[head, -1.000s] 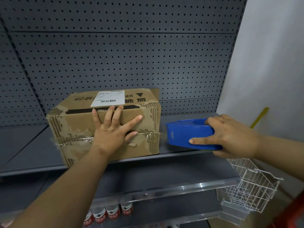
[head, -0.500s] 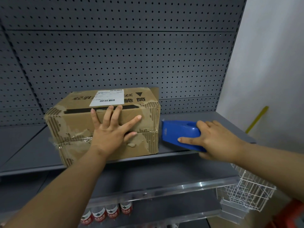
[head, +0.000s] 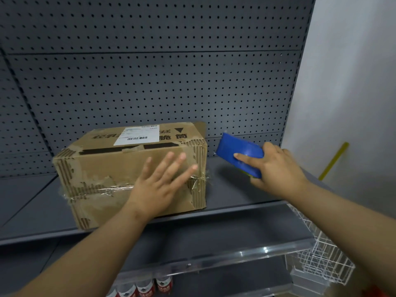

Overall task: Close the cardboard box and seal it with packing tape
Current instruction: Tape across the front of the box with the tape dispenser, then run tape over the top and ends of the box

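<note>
A worn cardboard box (head: 102, 168) with a white shipping label on top lies on the grey shelf (head: 235, 194). Clear tape runs along its front seam and hangs crumpled at the right corner. My left hand (head: 158, 185) presses flat on the box's front face, fingers spread. My right hand (head: 276, 170) grips a blue tape dispenser (head: 237, 151), tilted up just right of the box's right end and apart from it.
Grey pegboard (head: 150, 82) backs the shelf. A white wire basket (head: 321, 260) hangs at the lower right. Bottles with red labels (head: 145, 288) stand on a lower shelf. A yellow strip (head: 333, 160) leans on the white wall.
My right hand has lifted and tilted the blue dispenser away from the box's right end. My left hand has slid right along the front face.
</note>
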`<state>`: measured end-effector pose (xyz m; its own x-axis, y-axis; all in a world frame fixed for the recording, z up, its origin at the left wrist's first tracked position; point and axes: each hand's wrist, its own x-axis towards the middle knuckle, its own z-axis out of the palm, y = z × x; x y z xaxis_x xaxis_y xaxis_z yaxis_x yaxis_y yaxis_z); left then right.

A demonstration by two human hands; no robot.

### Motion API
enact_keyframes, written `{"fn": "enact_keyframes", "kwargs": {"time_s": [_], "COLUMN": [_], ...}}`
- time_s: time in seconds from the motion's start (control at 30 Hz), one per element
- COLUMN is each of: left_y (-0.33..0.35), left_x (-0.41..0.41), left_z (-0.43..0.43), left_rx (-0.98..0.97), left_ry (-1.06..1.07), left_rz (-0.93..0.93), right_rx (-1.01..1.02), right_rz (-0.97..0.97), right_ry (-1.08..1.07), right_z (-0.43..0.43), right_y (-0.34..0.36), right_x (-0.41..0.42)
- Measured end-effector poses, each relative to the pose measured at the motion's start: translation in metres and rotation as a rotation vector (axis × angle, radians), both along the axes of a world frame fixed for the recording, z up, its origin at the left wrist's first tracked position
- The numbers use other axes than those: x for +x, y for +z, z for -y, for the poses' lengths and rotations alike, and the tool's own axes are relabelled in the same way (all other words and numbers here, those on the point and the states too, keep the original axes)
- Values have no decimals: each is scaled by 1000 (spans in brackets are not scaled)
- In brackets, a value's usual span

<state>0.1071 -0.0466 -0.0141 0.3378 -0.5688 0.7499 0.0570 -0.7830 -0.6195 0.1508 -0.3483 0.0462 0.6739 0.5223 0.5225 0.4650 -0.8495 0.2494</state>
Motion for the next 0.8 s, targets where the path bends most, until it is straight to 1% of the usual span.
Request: {"fn": "enact_keyframes", "kwargs": {"time_s": [0.07,0.13,0.2,0.23,0.37,0.5,0.6,0.67,0.8], "left_y": [9,19,25,26,22,16,18,19,10], "left_x": [3,7,12,15,21,24,20,12,-12], "left_z": [15,28,36,39,43,40,41,43,30], "left_rx": [163,308,375,387,454,436,412,328,90], "left_ry": [-60,-103,-91,-67,-20,-41,27,52,30], "left_rz": [-93,-237,-355,-380,-367,-387,-438,-464,-387], "right_rx": [102,200,280,311,434,521,578,606,601], "right_rz": [0,27,37,39,75,102,108,118,97], "right_ry": [36,47,61,76,157,225,259,293,332], "right_z": [-12,-23,-31,-34,-38,-40,-42,-44,-49], "right_y": [5,10,14,16,22,34,43,48,54], "right_x": [-2,-2,-3,-5,-11,-18,-26,-31,-40]}}
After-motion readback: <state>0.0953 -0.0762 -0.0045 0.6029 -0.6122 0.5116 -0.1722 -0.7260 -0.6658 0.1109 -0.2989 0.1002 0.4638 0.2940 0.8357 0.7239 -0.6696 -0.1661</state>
